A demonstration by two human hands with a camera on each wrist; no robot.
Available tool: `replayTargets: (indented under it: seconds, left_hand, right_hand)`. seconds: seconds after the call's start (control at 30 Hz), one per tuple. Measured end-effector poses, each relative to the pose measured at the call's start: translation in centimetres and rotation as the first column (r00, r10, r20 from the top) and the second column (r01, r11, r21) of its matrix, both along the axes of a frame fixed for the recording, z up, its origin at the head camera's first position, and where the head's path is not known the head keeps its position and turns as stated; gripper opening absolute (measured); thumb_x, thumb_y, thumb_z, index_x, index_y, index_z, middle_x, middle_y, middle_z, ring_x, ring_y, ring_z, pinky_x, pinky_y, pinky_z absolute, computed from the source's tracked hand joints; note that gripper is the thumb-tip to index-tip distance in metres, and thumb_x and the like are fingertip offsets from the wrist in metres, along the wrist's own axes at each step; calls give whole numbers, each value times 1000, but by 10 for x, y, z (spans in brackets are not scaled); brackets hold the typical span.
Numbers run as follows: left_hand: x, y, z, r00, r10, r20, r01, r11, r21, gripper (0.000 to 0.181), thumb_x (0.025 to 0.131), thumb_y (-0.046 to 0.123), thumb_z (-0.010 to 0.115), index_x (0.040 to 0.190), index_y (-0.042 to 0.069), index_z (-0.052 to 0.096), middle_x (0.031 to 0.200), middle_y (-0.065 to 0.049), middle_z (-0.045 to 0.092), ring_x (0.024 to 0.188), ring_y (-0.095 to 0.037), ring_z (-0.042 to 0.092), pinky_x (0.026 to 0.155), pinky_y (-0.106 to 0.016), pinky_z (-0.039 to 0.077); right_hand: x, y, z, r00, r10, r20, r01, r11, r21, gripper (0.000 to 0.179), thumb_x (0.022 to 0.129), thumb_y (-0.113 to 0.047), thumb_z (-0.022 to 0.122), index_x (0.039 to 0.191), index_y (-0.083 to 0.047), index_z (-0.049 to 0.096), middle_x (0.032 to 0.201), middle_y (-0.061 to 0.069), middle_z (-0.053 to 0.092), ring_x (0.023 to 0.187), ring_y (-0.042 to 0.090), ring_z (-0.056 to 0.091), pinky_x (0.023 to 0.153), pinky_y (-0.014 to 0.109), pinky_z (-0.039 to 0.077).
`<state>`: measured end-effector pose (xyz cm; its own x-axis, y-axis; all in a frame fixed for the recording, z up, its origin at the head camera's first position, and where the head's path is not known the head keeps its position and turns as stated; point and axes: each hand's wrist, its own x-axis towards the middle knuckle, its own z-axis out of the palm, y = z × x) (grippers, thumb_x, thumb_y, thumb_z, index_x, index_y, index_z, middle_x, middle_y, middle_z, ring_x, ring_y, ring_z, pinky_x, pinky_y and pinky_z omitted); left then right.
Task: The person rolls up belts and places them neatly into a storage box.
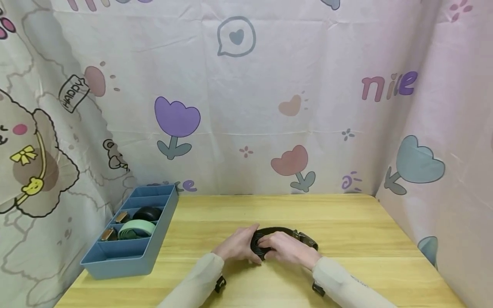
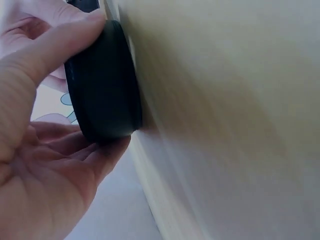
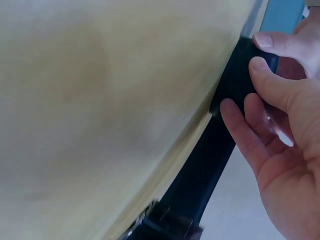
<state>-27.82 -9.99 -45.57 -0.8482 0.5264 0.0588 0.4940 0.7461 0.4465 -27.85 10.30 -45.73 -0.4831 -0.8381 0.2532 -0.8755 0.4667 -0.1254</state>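
A black belt (image 1: pixel 279 229) lies on the table in front of me, wound into a flat coil at its left end. From the coil a strap runs right to the metal buckle (image 1: pixel 304 238). My left hand (image 1: pixel 239 245) grips the coil's left side, thumb and fingers curved about its outer edge. In the left wrist view the coil (image 2: pixel 102 85) stands on edge against the tabletop. My right hand (image 1: pixel 290 249) holds the coil from the right, fingertips on its top and side. The right wrist view shows the strap (image 3: pixel 200 170) leaving the coil beneath these fingers.
At the left of the wooden table (image 1: pixel 346 226) stands a blue divided tray (image 1: pixel 161 231). Inside it, in separate compartments, are a rolled black belt (image 1: pixel 147 213) and a rolled green belt (image 1: pixel 136 228), each with a gold-toned buckle. A printed curtain (image 1: pixel 239 98) encloses the back and sides.
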Motion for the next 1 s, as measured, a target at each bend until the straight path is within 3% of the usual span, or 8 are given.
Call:
replayTargets:
  seconds: [0.2, 0.33, 0.47, 0.6, 0.73, 0.87, 1.0]
  left_hand:
    - [-2, 2, -3, 1000, -25, -7, 25, 1000, -5, 90, 63, 38, 91, 137, 6, 50, 122, -6, 64, 106, -16, 61, 91, -31, 50]
    - [-3, 2, -3, 1000, 14, 10, -14, 999, 31, 100, 63, 39, 91, 144, 6, 42, 122, -9, 64, 105, -17, 61, 91, -33, 51]
    - [-3, 2, -4, 999, 44, -2, -44, 999, 30, 112, 62, 41, 91, 150, 7, 30, 120, -12, 65, 99, -16, 63, 87, -33, 52]
    - [-4, 4, -5, 999, 45, -20, -45, 999, 24, 114, 62, 45, 91, 151, 7, 29, 118, -10, 65, 97, -15, 63, 86, -32, 52]
    - [-4, 5, -5, 998, 44, -35, -43, 999, 19, 113, 62, 47, 90, 150, 7, 31, 119, -10, 65, 100, -15, 63, 87, -32, 52]
    - [-4, 6, -4, 998, 42, -36, -42, 999, 16, 112, 62, 47, 90, 149, 6, 32, 119, -9, 66, 100, -15, 63, 88, -32, 52]
    - [-6, 6, -4, 999, 36, -28, -36, 999, 24, 110, 64, 45, 90, 149, 6, 32, 120, -10, 65, 99, -14, 62, 88, -31, 51]
  right_hand:
    - [0, 1, -2, 1000, 11, 17, -11, 1000, -14, 26, 88, -23, 70, 113, -14, 71, 119, -4, 65, 109, 8, 62, 94, 24, 50]
    - [2, 2, -2, 991, -128, 38, 130, 989, -72, 33, 86, -31, 74, 115, -15, 68, 117, -4, 58, 101, 7, 58, 85, 23, 52]
    - [-1, -1, 0, 951, -305, 51, 310, 940, -140, 39, 88, -37, 72, 116, -11, 65, 108, -2, 62, 95, 11, 57, 81, 31, 52]
    - [-8, -9, 8, 919, -388, 68, 394, 908, -143, 34, 90, -30, 70, 112, -4, 68, 100, 6, 67, 90, 19, 60, 79, 37, 53]
    - [-16, -17, 18, 915, -396, 77, 401, 913, -77, 25, 87, -31, 73, 90, -7, 73, 80, 1, 66, 72, 15, 56, 64, 31, 49]
    - [-25, -20, 24, 917, -379, 120, 381, 925, 12, 31, 85, -37, 74, 66, -16, 63, 57, -8, 53, 54, 7, 43, 51, 24, 37]
    - [-33, -21, 26, 913, -388, 128, 380, 921, 82, 33, 84, -39, 75, 64, -17, 60, 57, -10, 49, 52, 5, 41, 50, 22, 36]
